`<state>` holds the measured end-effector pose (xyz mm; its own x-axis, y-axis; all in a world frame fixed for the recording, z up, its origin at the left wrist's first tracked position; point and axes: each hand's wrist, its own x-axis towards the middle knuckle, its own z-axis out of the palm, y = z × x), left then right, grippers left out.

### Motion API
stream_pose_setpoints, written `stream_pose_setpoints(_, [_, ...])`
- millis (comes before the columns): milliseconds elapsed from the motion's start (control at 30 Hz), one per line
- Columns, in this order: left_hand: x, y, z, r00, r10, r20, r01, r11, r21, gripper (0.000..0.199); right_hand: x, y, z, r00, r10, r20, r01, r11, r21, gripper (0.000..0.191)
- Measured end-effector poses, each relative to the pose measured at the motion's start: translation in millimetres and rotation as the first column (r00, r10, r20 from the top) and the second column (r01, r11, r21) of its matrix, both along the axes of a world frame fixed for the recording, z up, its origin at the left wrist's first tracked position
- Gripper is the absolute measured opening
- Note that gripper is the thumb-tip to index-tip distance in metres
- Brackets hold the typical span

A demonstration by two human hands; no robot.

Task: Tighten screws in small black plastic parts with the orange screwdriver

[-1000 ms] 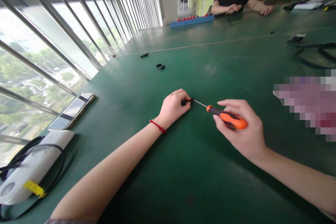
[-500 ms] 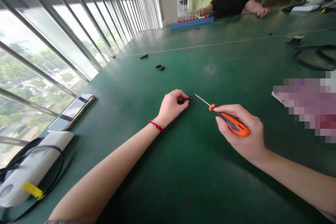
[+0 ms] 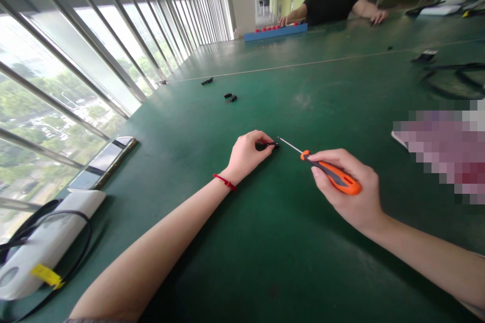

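Left hand (image 3: 248,155) pinching a small black part (image 3: 276,145), right hand (image 3: 358,184) gripping the screwdriver (image 3: 334,175): lining up, seemingly; steady aim needed!

The screwdriver (image 3: 335,175) is right of the held part (image 3: 276,145), the railing (image 3: 56,104) left of the table (image 3: 235,252).

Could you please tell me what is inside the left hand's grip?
The left hand pinches a small black part; one end shows, its gripped portion is hidden.
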<state>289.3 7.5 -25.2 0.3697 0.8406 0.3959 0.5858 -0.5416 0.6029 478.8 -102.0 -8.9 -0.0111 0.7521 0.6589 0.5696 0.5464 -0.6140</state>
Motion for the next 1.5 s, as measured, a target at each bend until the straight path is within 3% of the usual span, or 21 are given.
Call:
stream_pose_setpoints(267, [1.1,-1.6,4.3,0.998,-0.023,0.056,0.022,1.000,0.012,0.007,0.1,2.7,-1.4,0.999,-0.029,-0.031,0.028,0.999,-0.034,0.011])
stream_pose_setpoints(567, [1.6,-5.9,5.4,0.990,-0.100,-0.101,0.109,0.990,0.090,0.005,-0.2,4.5,-3.0,0.997,-0.030,-0.076,0.023,0.995,-0.097,0.007])
stream_pose_setpoints(767, [1.7,-7.0,5.7,0.982,-0.078,-0.169,0.093,0.992,0.081,0.006,0.2,5.1,-4.4,0.994,-0.017,-0.105,0.004,0.992,-0.123,0.007])
stream_pose_setpoints(1067, [-4.4,-1.6,10.2,0.994,0.017,-0.105,-0.008,0.996,0.085,0.010,0.3,4.0,-2.9,0.991,-0.019,-0.130,0.000,0.989,-0.149,0.006])
stream_pose_setpoints(1200, [-32.1,3.3,24.1,0.985,0.133,-0.112,-0.118,0.984,0.132,0.010,0.3,3.9,-2.8,0.991,-0.015,-0.134,-0.005,0.989,-0.148,0.006])
stream_pose_setpoints(1300, [-73.6,3.2,32.2,0.953,0.282,-0.109,-0.267,0.954,0.133,0.013,0.3,3.7,-2.9,0.990,-0.012,-0.139,-0.010,0.988,-0.152,0.005])
stream_pose_setpoints(1400, [-129.0,-0.9,35.6,0.858,0.498,-0.126,-0.482,0.866,0.136,0.018,-0.5,3.8,-3.1,0.990,0.004,-0.142,-0.027,0.987,-0.160,0.005])
stream_pose_setpoints(1500, [-185.8,-6.5,36.5,0.649,0.731,-0.211,-0.724,0.679,0.121,0.028,-2.0,4.2,-3.5,0.989,0.016,-0.149,-0.040,0.987,-0.157,0.005])
